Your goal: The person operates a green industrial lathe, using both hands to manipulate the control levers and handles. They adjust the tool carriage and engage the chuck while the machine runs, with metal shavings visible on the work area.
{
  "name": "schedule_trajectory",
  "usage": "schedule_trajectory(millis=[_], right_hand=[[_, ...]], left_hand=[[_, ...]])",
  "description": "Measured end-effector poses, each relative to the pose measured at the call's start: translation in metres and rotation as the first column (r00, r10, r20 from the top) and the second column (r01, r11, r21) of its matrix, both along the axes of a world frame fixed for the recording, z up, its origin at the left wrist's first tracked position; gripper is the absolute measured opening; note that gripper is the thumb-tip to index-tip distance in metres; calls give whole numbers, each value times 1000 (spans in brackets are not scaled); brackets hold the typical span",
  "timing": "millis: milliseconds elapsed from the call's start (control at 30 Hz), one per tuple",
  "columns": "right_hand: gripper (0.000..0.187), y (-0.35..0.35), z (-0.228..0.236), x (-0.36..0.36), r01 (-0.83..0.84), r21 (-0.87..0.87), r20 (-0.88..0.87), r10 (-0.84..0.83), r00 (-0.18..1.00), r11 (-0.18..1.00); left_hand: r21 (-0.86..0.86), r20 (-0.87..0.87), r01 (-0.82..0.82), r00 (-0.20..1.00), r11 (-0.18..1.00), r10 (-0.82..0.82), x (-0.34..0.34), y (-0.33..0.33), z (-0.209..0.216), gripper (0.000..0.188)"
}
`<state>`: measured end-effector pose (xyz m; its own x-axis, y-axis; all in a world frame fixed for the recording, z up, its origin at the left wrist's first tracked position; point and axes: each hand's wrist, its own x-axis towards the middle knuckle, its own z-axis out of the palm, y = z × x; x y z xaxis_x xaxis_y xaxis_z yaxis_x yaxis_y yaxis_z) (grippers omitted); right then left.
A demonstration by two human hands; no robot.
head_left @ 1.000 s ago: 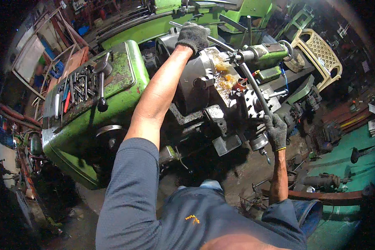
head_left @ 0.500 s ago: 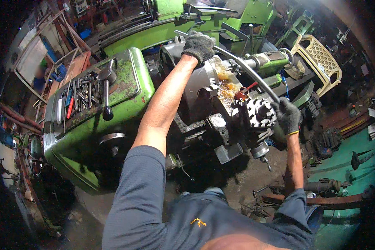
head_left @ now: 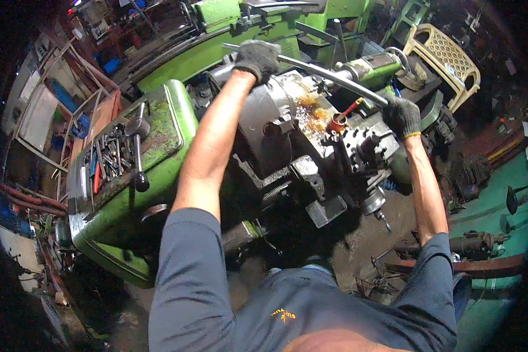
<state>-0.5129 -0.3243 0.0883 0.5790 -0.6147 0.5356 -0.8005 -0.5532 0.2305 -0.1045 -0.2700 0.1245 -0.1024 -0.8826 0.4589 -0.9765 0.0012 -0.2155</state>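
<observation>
My left hand (head_left: 257, 60), in a dark knitted glove, is wrapped around a long grey metal rod (head_left: 328, 75) near its far left end, above and behind the large chuck (head_left: 258, 126) of a green lathe. The rod slants down to the right over the lathe bed. Toward its other end, my right hand (head_left: 402, 119), gloved alike, closes around it close to the tool post (head_left: 364, 149). A small red-brown cup (head_left: 337, 124) with a red-handled brush stands below the rod, beside an oily, amber-stained surface (head_left: 312, 114).
Hand tools (head_left: 108, 154) lie on the green headstock (head_left: 179, 123) at left, beside a black-knobbed lever (head_left: 139, 158). The tailstock (head_left: 375, 67) is at the right, with a beige plastic chair (head_left: 446, 58) beyond. Another green machine (head_left: 217, 53) stands behind.
My right hand has risen with its end of the rod, which now slopes less steeply. My left hand has shifted slightly left, still gripping. The whole view has shifted a little.
</observation>
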Motion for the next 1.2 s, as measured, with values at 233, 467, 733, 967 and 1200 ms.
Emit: schedule_trajectory(millis=[233, 467, 733, 967, 1200], right_hand=[[14, -14, 12, 22, 71, 59, 61, -75, 995, 996], [15, -114, -8, 13, -136, 56, -29, 138, 990, 989], [14, -170, -6, 34, -207, 61, -97, 212, 972, 977], [19, -241, -2, 75, -247, 78, -163, 257, 953, 966], [30, -295, 9, 137, -274, 242, -149, 314, 938, 931]], left_hand=[[285, -113, -238, 953, 928, 279, 31, -15, 12, 41], [246, -104, -366, 911, 897, 400, 10, -15, 10, 44], [222, -136, -470, 853, 854, 504, -20, 5, 10, 43], [126, -111, -494, 855, 860, 507, -41, 16, 8, 40], [18, -107, -398, 911, 917, 398, -44, 23, 6, 50]])
